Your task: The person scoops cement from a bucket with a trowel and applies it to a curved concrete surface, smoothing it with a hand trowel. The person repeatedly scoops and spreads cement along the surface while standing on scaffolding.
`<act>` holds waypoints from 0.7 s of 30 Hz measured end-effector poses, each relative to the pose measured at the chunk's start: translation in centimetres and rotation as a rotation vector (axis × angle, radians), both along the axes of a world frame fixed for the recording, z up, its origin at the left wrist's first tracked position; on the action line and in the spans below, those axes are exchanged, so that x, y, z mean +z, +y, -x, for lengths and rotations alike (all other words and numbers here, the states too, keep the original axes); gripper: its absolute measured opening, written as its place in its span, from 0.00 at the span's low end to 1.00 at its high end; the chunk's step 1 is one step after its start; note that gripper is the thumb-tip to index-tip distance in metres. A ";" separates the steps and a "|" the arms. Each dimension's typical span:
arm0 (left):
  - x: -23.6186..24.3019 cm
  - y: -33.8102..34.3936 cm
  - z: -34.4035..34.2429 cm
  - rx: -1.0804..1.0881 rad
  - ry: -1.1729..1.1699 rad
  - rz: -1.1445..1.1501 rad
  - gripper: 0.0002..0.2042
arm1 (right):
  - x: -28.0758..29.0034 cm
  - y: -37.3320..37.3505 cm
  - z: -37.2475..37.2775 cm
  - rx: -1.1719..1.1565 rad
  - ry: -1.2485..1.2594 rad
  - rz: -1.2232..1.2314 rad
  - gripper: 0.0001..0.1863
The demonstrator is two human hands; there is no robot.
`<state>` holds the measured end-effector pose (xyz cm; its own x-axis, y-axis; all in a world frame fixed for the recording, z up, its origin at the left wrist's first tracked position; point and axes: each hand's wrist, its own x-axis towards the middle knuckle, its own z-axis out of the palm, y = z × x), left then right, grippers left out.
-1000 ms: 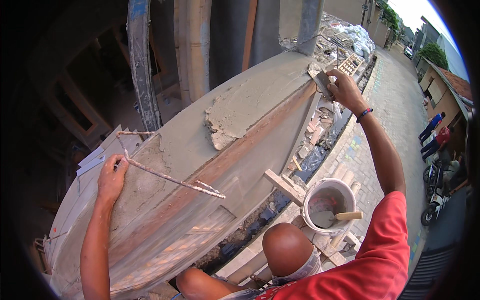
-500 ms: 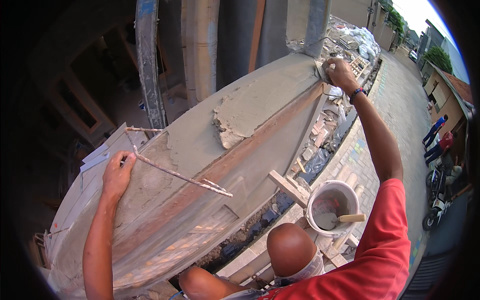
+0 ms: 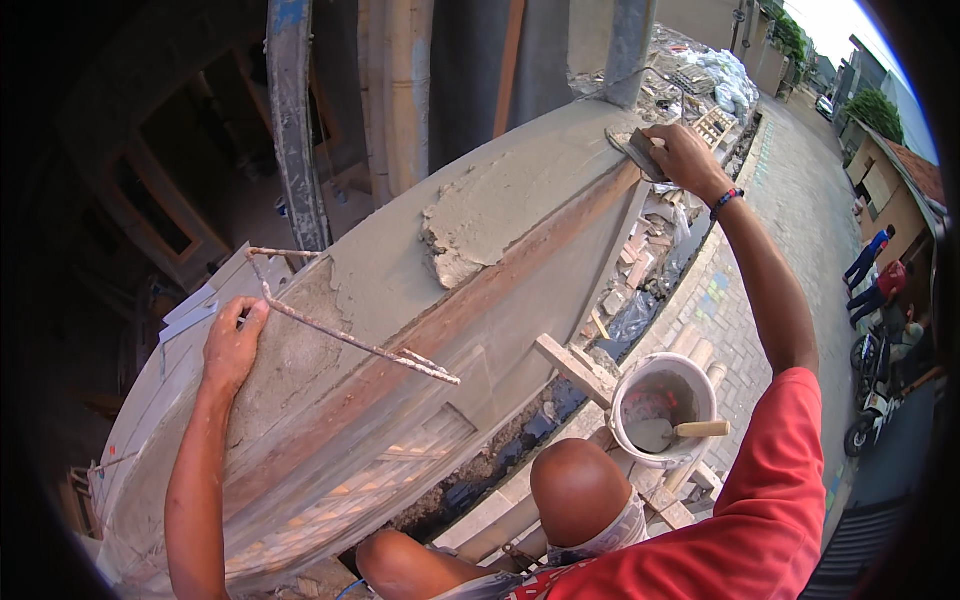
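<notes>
"Trowel (image 3: 637, 152)?"
"One, grasped in the right hand (image 3: 688, 160), jutting past its fingers at the plastered ledge's (image 3: 375, 285) far end."
"Left hand (image 3: 234, 345)?"
"By the ledge's left edge; grasp cannot be told."

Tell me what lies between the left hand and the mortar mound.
In the head view: a bent rod, then flatter grey mortar up to the mound.

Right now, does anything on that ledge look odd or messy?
Yes. A thick, ragged patch of mortar stands out on the ledge, rougher than the coat beside it. The bent, crusted rod looks odd too, sticking out past the front.
</notes>
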<state>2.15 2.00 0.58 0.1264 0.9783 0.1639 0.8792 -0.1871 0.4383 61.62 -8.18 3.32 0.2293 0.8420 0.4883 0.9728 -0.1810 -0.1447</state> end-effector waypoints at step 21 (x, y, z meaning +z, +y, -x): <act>-0.2 0.3 -0.3 0.013 0.035 0.016 0.18 | -1.4 5.4 -1.8 0.074 0.244 -0.095 0.19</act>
